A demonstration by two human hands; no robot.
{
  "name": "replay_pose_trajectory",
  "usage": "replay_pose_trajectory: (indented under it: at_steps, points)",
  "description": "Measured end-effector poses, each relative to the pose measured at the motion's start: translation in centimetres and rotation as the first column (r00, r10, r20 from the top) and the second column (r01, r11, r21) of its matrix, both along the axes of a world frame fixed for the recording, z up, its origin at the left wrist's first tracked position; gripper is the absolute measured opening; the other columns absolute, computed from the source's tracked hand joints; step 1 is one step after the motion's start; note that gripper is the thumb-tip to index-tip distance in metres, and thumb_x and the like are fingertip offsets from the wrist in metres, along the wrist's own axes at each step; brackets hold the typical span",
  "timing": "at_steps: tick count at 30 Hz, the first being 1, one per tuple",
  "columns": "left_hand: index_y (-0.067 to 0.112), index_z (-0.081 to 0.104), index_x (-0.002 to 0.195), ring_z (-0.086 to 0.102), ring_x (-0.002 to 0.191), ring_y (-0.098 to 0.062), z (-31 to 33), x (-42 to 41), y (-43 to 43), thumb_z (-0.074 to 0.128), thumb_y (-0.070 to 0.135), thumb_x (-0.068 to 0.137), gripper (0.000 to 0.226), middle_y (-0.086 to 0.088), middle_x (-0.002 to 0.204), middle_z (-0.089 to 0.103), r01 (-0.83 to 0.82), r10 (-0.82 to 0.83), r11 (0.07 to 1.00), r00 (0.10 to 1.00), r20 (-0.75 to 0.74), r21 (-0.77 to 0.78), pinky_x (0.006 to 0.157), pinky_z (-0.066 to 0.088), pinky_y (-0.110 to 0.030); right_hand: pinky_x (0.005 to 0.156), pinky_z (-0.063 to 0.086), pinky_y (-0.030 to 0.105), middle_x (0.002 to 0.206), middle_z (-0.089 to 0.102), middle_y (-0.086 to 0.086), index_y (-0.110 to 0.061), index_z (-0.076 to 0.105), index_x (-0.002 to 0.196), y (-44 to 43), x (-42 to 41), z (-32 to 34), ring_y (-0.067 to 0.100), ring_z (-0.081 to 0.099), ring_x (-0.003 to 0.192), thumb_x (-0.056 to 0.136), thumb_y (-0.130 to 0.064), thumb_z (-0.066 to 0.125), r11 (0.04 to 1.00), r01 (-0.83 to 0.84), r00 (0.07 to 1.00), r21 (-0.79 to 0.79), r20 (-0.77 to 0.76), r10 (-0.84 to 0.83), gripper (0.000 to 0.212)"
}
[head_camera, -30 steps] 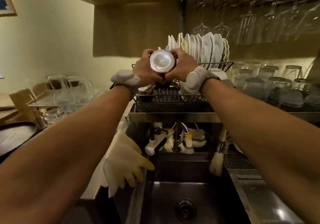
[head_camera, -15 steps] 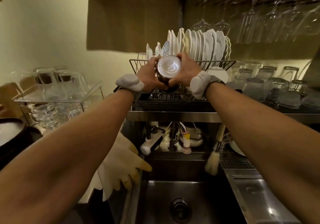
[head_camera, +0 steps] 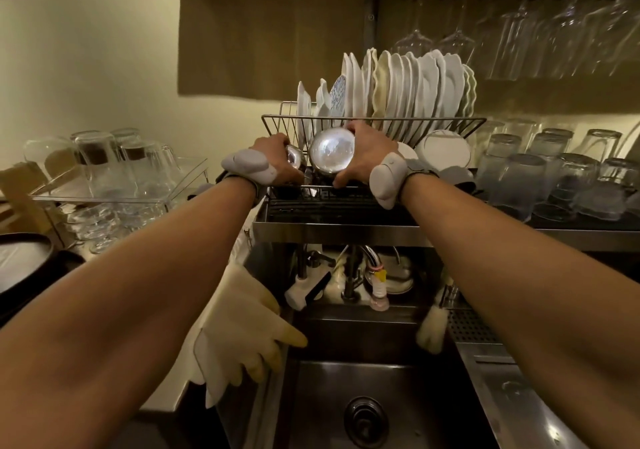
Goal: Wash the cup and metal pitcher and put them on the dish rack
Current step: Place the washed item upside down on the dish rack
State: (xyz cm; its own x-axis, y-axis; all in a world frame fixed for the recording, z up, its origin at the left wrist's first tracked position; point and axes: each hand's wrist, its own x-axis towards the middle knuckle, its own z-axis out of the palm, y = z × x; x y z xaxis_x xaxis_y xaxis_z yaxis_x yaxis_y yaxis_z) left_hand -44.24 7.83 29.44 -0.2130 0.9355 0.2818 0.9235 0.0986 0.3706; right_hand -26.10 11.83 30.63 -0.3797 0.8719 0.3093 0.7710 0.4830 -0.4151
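The metal pitcher [head_camera: 331,152] is upside down with its shiny round bottom facing me, low over the front of the wire dish rack [head_camera: 374,123]. My right hand [head_camera: 369,155] wraps its right side. My left hand [head_camera: 277,161] rests on a smaller shiny metal vessel [head_camera: 295,158] just left of the pitcher, fingers curled on it. Whether the pitcher touches the rack's grid [head_camera: 332,195] is hidden by the hands. I cannot pick out the cup for certain.
White plates [head_camera: 405,84] stand upright at the back of the rack. Upturned glasses [head_camera: 554,171] fill the shelf on the right; more glasses [head_camera: 104,161] sit on a clear stand at left. Stemware hangs overhead. Below are the sink [head_camera: 363,407], faucet [head_camera: 353,275] and a yellow rubber glove [head_camera: 242,330].
The pitcher has come down from in front of the plates to the rack's front. My left hand has let go of it and shifted left onto the smaller metal vessel.
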Motion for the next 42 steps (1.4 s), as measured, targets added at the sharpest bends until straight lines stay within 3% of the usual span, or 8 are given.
replay_pose_trajectory:
  at_steps: [2, 4, 10, 13, 16, 25, 34, 42]
  points:
    - [0.012, 0.041, 0.140, 0.058, 0.114, -0.030, -0.2, -0.1, 0.3, 0.077, 0.031, 0.069, 0.083, -0.010, 0.130, 0.058, 0.009, -0.009, 1.000, 1.000, -0.009, 0.005, 0.093, 0.051, -0.036, 0.111, 0.026, 0.052, 0.141, 0.048, 0.005, -0.014, 0.028, 0.143, 0.4, -0.4, -0.3, 0.032, 0.043, 0.130, 0.053, -0.033, 0.089, 0.999, 0.041, 0.994, -0.022, 0.103, -0.039, 0.110]
    - [0.011, 0.039, 0.142, 0.057, 0.116, -0.030, -0.4, -0.2, 0.4, 0.077, 0.028, 0.070, 0.083, -0.010, 0.132, 0.057, 0.021, -0.021, 1.000, 1.000, -0.002, 0.009, 0.093, 0.050, -0.035, 0.110, 0.027, 0.052, 0.139, 0.050, 0.006, -0.012, 0.029, 0.141, 0.7, -0.6, -0.4, 0.032, 0.046, 0.128, 0.055, -0.037, 0.088, 0.995, 0.075, 0.987, -0.062, 0.144, -0.065, 0.107]
    - [0.012, 0.035, 0.144, 0.054, 0.121, -0.033, -0.4, -0.4, 0.7, 0.082, 0.040, 0.067, 0.094, -0.014, 0.136, 0.053, 0.018, -0.018, 1.000, 1.000, 0.025, 0.003, 0.100, 0.048, -0.041, 0.104, 0.033, 0.048, 0.125, 0.059, 0.000, -0.019, 0.044, 0.131, 1.1, -1.0, -0.1, 0.028, 0.054, 0.116, 0.056, -0.075, 0.068, 0.995, 0.096, 0.992, 0.008, 0.085, -0.096, 0.096]
    - [0.015, 0.031, 0.146, 0.053, 0.122, -0.035, -0.4, -0.6, 0.7, 0.080, 0.043, 0.069, 0.095, -0.014, 0.138, 0.051, 0.020, -0.019, 0.999, 1.000, 0.019, -0.029, 0.101, 0.047, -0.042, 0.108, 0.027, 0.054, 0.140, 0.050, -0.001, -0.026, 0.034, 0.140, 1.3, -1.3, -0.9, 0.028, 0.046, 0.129, 0.062, -0.074, 0.065, 0.998, 0.039, 0.989, 0.047, 0.144, -0.045, 0.097]
    - [0.013, 0.037, 0.142, 0.056, 0.118, -0.031, -0.6, -0.7, 0.7, 0.080, 0.038, 0.071, 0.086, -0.012, 0.133, 0.056, 0.025, -0.025, 1.000, 0.999, 0.032, -0.001, 0.095, 0.047, -0.037, 0.104, 0.029, 0.056, 0.140, 0.048, 0.003, -0.029, 0.034, 0.140, 1.5, -1.5, -1.5, 0.029, 0.043, 0.130, 0.059, -0.076, 0.066, 0.996, 0.050, 0.988, 0.079, 0.141, -0.060, 0.098]
    - [0.012, 0.043, 0.136, 0.058, 0.113, -0.030, -1.0, -0.3, 0.8, 0.081, 0.043, 0.067, 0.085, -0.012, 0.128, 0.059, -0.016, 0.015, 1.000, 1.000, 0.019, 0.027, 0.090, 0.049, -0.037, 0.106, 0.026, 0.055, 0.142, 0.040, 0.013, -0.014, 0.030, 0.141, 0.6, -2.8, -1.1, 0.033, 0.041, 0.130, 0.062, -0.060, 0.074, 0.981, 0.172, 0.965, 0.086, 0.187, -0.185, 0.101]
    - [0.023, 0.025, 0.147, 0.054, 0.121, -0.035, -1.3, -0.8, 0.7, 0.077, 0.056, 0.066, 0.102, -0.014, 0.142, 0.046, 0.034, -0.034, 0.999, 0.999, 0.016, -0.026, 0.101, 0.047, -0.041, 0.107, 0.024, 0.051, 0.144, 0.039, 0.011, -0.014, 0.035, 0.139, -0.2, -2.6, -1.4, 0.031, 0.033, 0.134, 0.064, -0.065, 0.071, 0.965, 0.196, 0.952, 0.171, 0.203, -0.230, 0.097]
    - [0.018, 0.034, 0.143, 0.053, 0.123, -0.030, -1.1, -0.8, 0.6, 0.078, 0.052, 0.067, 0.094, -0.008, 0.141, 0.050, 0.048, -0.048, 0.999, 0.997, 0.068, 0.008, 0.096, 0.045, -0.035, 0.105, 0.026, 0.050, 0.140, 0.037, 0.016, -0.017, 0.038, 0.137, -0.5, -2.5, -1.2, 0.036, 0.035, 0.131, 0.059, -0.075, 0.067, 0.960, 0.203, 0.938, 0.192, 0.245, -0.247, 0.101]
